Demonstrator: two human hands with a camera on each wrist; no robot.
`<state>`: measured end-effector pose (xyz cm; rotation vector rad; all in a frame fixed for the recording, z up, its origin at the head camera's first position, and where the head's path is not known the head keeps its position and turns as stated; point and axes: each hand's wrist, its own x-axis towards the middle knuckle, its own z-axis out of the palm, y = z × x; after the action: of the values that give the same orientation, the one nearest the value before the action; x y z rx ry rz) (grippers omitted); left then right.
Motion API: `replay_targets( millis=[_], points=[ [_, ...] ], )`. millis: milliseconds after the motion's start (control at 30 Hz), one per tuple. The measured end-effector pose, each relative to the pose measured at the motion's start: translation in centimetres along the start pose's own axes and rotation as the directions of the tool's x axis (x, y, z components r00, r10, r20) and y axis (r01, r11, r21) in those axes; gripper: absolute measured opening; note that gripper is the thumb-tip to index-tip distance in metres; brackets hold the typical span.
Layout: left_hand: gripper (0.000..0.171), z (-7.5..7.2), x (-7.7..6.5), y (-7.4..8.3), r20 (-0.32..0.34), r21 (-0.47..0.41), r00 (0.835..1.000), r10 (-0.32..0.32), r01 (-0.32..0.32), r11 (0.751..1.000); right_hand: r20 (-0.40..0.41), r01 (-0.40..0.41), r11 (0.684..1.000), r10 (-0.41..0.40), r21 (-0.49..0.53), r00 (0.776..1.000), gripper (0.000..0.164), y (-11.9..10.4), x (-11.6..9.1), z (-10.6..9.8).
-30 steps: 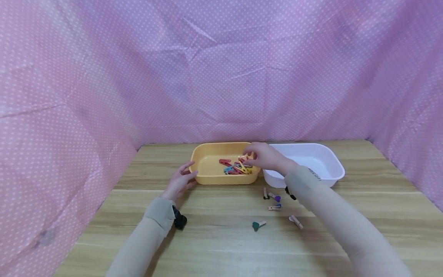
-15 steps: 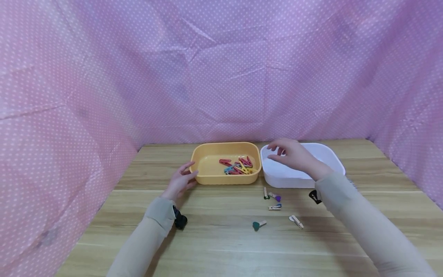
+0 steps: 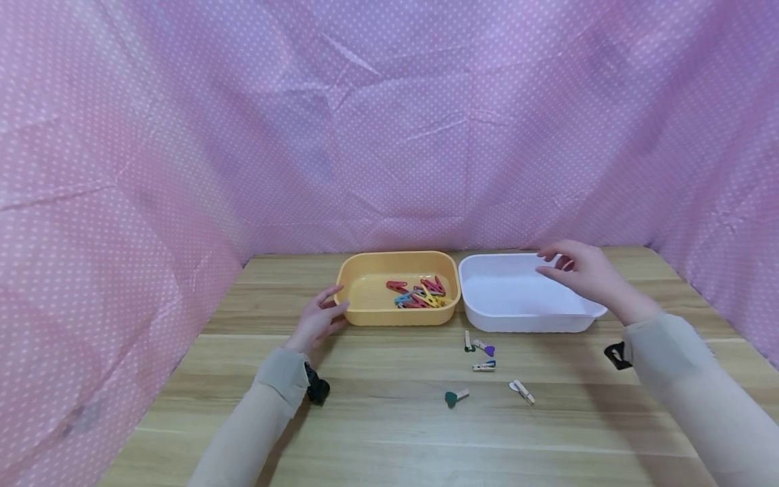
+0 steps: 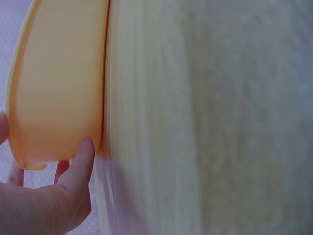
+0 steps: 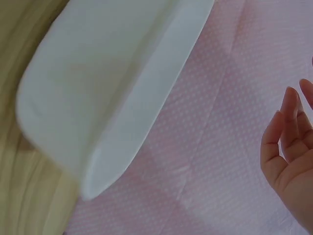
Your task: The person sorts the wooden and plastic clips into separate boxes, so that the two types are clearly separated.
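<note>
At the left end of a yellow plastic bin (image 3: 371, 316), my left hand (image 3: 314, 320) rests its fingers and thumb against the end wall. The left wrist view shows the fingertips touching the orange-looking bin wall (image 4: 58, 88). Plastic clothespins (image 3: 420, 297) in red, yellow and blue lie in the bin's right half. Over the right side of a white bin (image 3: 526, 323), my right hand (image 3: 581, 274) hovers with loosely bent fingers and holds nothing. That same hand (image 5: 293, 161) shows at the edge of the right wrist view, apart from the bin.
Several small wooden clothespins lie on the wooden table (image 3: 377, 433) before the bins, including a green-heart one (image 3: 452, 399), a purple-heart one (image 3: 486, 348) and a pale one (image 3: 522, 391). Pink dotted cloth (image 3: 389, 149) hangs behind and at both sides.
My right hand has moved right, from over the clothespins in the yellow bin to above the white bin's right side. My left hand has stayed at the yellow bin.
</note>
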<state>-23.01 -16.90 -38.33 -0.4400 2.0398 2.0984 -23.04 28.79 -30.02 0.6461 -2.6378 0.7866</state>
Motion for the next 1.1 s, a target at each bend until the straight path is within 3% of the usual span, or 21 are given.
replay_targets(
  millis=[200, 400, 600, 700, 833, 900, 1000, 1100],
  points=[
    [0.055, -0.1, -0.1, -0.1, 0.009, 0.007, 1.0, 0.006, -0.006, 1.0, 0.079, -0.16, 0.987, 0.158, 0.025, 0.984, 0.034, 3.1, -2.2, -1.3],
    [0.055, -0.1, -0.1, -0.3, 0.005, 0.001, 1.0, 0.006, -0.006, 1.0, 0.186, -0.349, 0.936, 0.335, 0.049, 0.924, 0.054, 6.1, -3.7, -1.8],
    [0.054, -0.1, -0.2, -0.5, -0.004, -0.003, 1.0, -0.003, 0.003, 1.0, 0.309, -0.431, 0.891, 0.374, 0.143, 0.875, 0.063, 8.5, -5.3, -0.8],
    [0.054, -0.1, -0.2, -0.4, -0.003, -0.001, 1.0, -0.001, 0.001, 1.0, 0.369, -0.475, 0.834, 0.363, 0.282, 0.856, 0.061, 9.3, -6.1, 0.0],
    [0.054, 0.0, 0.0, -0.4, 0.002, -0.002, 1.0, 0.0, 0.0, 1.0, 0.445, -0.534, 0.703, 0.334, 0.469, 0.831, 0.042, 10.2, -7.0, 0.7],
    [0.054, 0.0, 0.1, -0.3, 0.009, -0.005, 1.0, 0.005, -0.005, 1.0, 0.47, -0.551, 0.644, 0.317, 0.531, 0.824, 0.032, 10.4, -7.2, 0.9],
    [0.055, 0.0, 0.0, -0.1, 0.016, -0.008, 1.0, 0.012, -0.012, 1.0, 0.487, -0.569, 0.573, 0.31, 0.589, 0.817, 0.033, 10.6, -7.3, 0.9],
    [0.055, 0.0, 0.0, 0.0, 0.026, -0.009, 1.0, 0.014, -0.013, 1.0, 0.497, -0.585, 0.521, 0.314, 0.622, 0.809, 0.035, 10.6, -7.4, 0.8]
  ],
)
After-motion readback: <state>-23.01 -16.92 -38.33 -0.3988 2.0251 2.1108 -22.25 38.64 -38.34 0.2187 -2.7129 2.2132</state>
